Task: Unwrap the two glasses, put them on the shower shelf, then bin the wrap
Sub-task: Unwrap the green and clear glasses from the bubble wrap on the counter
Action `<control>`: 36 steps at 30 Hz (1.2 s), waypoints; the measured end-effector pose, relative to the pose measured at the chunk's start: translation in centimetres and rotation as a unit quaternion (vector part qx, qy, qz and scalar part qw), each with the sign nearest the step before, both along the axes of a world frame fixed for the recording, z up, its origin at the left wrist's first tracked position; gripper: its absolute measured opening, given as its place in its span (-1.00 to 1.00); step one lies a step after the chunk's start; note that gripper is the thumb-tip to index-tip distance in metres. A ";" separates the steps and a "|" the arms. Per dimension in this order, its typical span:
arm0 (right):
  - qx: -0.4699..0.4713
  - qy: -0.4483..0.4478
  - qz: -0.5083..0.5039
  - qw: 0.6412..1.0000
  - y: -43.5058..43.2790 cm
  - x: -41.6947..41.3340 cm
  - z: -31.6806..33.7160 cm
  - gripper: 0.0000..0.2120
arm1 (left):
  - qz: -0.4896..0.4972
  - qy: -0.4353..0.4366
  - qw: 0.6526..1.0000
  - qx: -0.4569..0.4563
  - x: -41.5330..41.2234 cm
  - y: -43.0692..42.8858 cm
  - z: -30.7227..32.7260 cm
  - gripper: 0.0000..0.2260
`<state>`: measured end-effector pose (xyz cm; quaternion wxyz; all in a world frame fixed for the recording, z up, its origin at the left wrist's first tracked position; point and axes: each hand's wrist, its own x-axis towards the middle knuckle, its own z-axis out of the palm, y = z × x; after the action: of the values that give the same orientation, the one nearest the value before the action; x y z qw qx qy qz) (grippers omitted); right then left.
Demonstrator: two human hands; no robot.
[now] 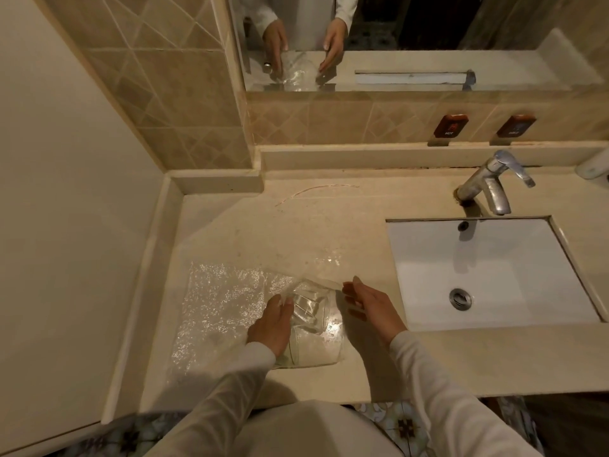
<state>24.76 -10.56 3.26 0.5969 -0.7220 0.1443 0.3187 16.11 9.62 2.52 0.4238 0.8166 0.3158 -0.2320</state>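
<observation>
A beige stone counter [428, 364] fills the middle of the frame, with a raised lip along its left and back edges. Set into it at right is a white rectangular basin [487, 275], its round metal drain [460, 298] near the lower middle and an overflow hole on the back wall. A chrome tap [491, 183] stands behind the basin, spout pointing toward it. Diagonal tan tiles [171, 94] cover the wall at upper left. A mirror [428, 37] spans the top of the frame. Below it, two dark brown plaques [450, 126] sit at upper right. Patterned floor tiles [402, 423] show along the bottom edge.
</observation>
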 end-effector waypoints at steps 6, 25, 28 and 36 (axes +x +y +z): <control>-0.003 0.020 -0.023 1.000 -0.1 0.4 -0.2 -0.61 | -0.093 0.088 0.990 0.052 2.1 -0.3 0.1 -0.51; -0.077 -0.098 0.187 0.974 -2.1 -3.8 -1.0 0.07 | -0.139 0.116 0.981 0.072 3.3 -1.9 -0.3 -0.44; -0.109 -0.116 0.224 0.962 -1.3 -3.0 -1.2 0.11 | -0.157 0.111 0.978 0.084 3.2 -2.0 -0.3 -0.47; -0.149 -0.111 0.155 0.970 -1.9 -3.2 -1.6 -0.03 | -0.134 0.101 0.983 0.076 2.7 -2.3 -0.2 -0.53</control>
<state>21.59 -12.50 1.68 0.4385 -0.8471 0.0098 0.3001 18.78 7.30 2.32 0.2912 0.8540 0.2611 -0.3432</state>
